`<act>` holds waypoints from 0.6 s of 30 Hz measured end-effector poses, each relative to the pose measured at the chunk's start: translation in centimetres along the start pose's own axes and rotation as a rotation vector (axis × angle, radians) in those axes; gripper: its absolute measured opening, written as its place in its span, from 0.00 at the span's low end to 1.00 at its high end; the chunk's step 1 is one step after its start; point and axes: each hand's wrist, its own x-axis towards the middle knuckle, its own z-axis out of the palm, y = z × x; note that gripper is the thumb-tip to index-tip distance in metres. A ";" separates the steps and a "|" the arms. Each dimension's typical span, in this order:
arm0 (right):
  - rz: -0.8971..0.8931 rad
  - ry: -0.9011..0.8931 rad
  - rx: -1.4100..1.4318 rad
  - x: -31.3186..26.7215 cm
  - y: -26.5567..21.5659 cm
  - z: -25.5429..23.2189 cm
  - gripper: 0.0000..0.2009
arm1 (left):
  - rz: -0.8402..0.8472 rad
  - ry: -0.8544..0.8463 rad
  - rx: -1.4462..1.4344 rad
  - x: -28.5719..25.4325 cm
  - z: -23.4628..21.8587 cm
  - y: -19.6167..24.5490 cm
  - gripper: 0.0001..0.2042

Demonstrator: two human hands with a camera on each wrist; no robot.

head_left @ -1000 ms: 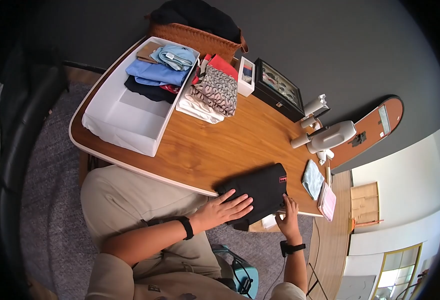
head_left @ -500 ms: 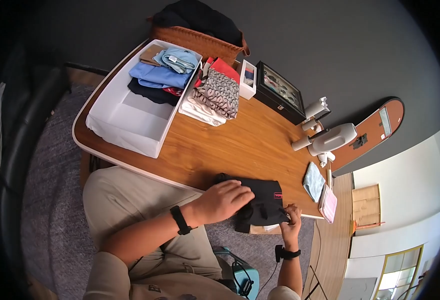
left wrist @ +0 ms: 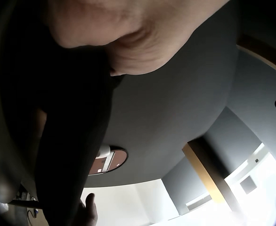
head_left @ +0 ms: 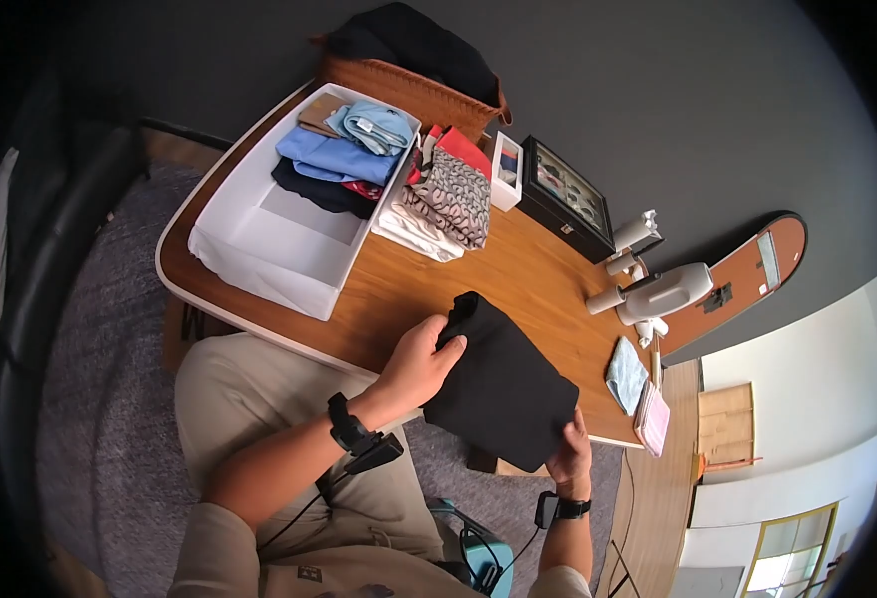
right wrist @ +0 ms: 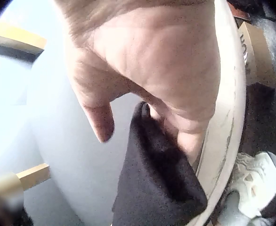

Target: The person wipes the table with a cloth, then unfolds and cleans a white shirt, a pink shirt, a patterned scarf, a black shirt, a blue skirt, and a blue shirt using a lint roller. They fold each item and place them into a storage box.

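A folded black garment (head_left: 503,384) is held up, tilted, over the front table edge. My left hand (head_left: 413,374) grips its left side, thumb across the near face. At its lower right corner my right hand (head_left: 572,453) holds the edge. The left wrist view has the dark cloth (left wrist: 72,127) beneath the left hand (left wrist: 128,33); the other hand (left wrist: 88,213) appears at the bottom. In the right wrist view, the right hand's (right wrist: 147,61) fingers lie partly behind the cloth (right wrist: 152,183), with the thumb apart from it.
A white bin (head_left: 334,269) with folded clothes stands at the table's left, beside a patterned stack (head_left: 453,199). Behind are a woven basket (head_left: 408,90) and black display case (head_left: 566,199). A white device (head_left: 678,289), light blue cloth (head_left: 626,377) and pink cloth (head_left: 653,419) sit right.
The black garment has been lifted from the table edge and tilted, and its red label no longer shows. My left hand went from lying on top to gripping its left side.
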 end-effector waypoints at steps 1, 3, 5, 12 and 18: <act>0.002 -0.007 -0.002 0.8 0.1 -0.1 0.30 | -0.009 0.009 0.016 0.2 -0.3 -0.1 0.10; -0.149 0.051 -0.369 3.0 -0.3 -0.3 0.33 | -0.015 0.024 0.035 0.4 -0.7 -0.2 0.10; -0.268 0.068 -0.470 6.0 -3.1 2.9 0.33 | 0.003 0.082 0.023 0.7 -1.0 0.1 0.11; -0.724 -0.270 -1.097 27.0 -17.1 23.8 0.31 | 0.234 0.363 -0.360 7.2 -1.3 5.6 0.16; -0.916 -0.296 -1.376 35.6 -10.2 29.6 0.32 | -0.184 0.397 -0.654 10.6 -0.8 1.0 0.16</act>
